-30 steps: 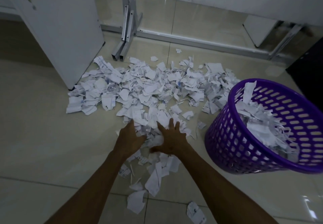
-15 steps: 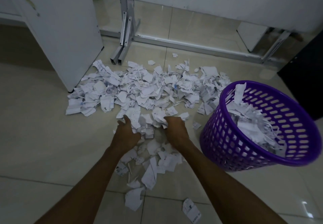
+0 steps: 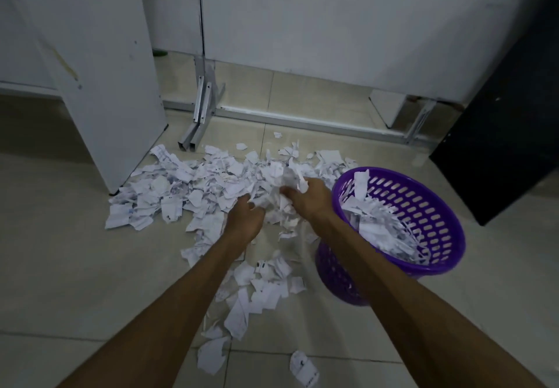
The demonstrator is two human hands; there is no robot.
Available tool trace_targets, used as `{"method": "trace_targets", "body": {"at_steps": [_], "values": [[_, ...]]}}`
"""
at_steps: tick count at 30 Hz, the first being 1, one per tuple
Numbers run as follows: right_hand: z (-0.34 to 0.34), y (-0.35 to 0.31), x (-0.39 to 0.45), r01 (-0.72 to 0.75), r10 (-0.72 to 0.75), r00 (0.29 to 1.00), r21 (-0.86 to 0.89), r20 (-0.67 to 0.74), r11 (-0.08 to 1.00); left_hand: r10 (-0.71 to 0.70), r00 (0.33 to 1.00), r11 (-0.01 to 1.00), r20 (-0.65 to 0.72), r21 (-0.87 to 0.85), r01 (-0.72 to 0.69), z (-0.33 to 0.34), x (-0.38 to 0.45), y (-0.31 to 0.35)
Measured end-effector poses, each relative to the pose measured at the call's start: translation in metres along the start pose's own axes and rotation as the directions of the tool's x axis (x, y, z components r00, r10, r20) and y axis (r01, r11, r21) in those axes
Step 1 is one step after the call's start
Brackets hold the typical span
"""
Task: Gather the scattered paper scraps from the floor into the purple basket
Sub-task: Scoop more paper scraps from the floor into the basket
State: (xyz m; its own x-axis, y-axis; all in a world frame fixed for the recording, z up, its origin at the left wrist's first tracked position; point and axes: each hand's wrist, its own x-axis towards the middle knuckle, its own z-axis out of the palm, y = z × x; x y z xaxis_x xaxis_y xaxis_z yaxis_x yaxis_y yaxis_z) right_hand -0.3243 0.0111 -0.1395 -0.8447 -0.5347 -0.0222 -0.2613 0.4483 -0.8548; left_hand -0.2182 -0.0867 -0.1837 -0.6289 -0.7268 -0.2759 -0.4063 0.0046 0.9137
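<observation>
A wide heap of white paper scraps (image 3: 187,188) covers the tiled floor ahead, with a trail of scraps (image 3: 257,294) running back toward me. The purple basket (image 3: 435,203) stands at the right, partly filled with scraps. My left hand (image 3: 245,221) and my right hand (image 3: 308,198) are raised above the floor, pressed together around a bundle of paper scraps (image 3: 279,188) just left of the basket's rim. A few small pieces hang or fall under the bundle.
A white panel (image 3: 99,85) stands at the left, reaching the floor beside the heap. A metal frame foot (image 3: 196,121) and a floor rail (image 3: 302,121) lie behind the pile. A black cabinet (image 3: 508,133) stands at the right behind the basket.
Both hands closed around a bundle of scraps on the floor, then lifted it up and to the right toward the basket. The camera view tilted upward.
</observation>
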Motion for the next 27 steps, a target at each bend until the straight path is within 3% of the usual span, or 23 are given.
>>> {"method": "trace_targets", "body": {"at_steps": [6, 15, 18, 22, 26, 27], "values": [[-0.045, -0.022, 0.001, -0.02, 0.031, 0.996, 0.12, -0.087, 0.993, -0.063, 0.993, 0.961, 0.1, -0.264, 0.087, 0.033, -0.027, 0.043], [-0.111, -0.006, 0.005, -0.066, 0.126, 0.968, 0.267, -0.216, 0.962, 0.048, 0.97, 0.951, 0.239, -0.307, 0.029, 0.081, -0.037, 0.073], [-0.131, 0.012, 0.003, -0.069, 0.123, 0.958, 0.207, -0.26, 0.976, 0.066, 0.953, 0.949, 0.296, -0.313, 0.031, 0.092, -0.042, 0.07], [-0.148, 0.044, -0.002, -0.016, 0.002, 0.958, -0.046, -0.286, 0.999, 0.048, 0.951, 0.931, 0.305, -0.359, 0.069, 0.1, -0.043, 0.067], [-0.155, 0.072, -0.004, 0.019, -0.012, 1.0, -0.272, 0.026, 0.962, 0.059, 0.951, 0.926, 0.303, -0.373, 0.061, 0.099, -0.041, 0.067], [-0.155, 0.076, -0.003, 0.004, 0.007, 0.999, -0.278, 0.038, 0.961, 0.068, 0.952, 0.926, 0.3, -0.374, 0.051, 0.1, -0.04, 0.067]]}}
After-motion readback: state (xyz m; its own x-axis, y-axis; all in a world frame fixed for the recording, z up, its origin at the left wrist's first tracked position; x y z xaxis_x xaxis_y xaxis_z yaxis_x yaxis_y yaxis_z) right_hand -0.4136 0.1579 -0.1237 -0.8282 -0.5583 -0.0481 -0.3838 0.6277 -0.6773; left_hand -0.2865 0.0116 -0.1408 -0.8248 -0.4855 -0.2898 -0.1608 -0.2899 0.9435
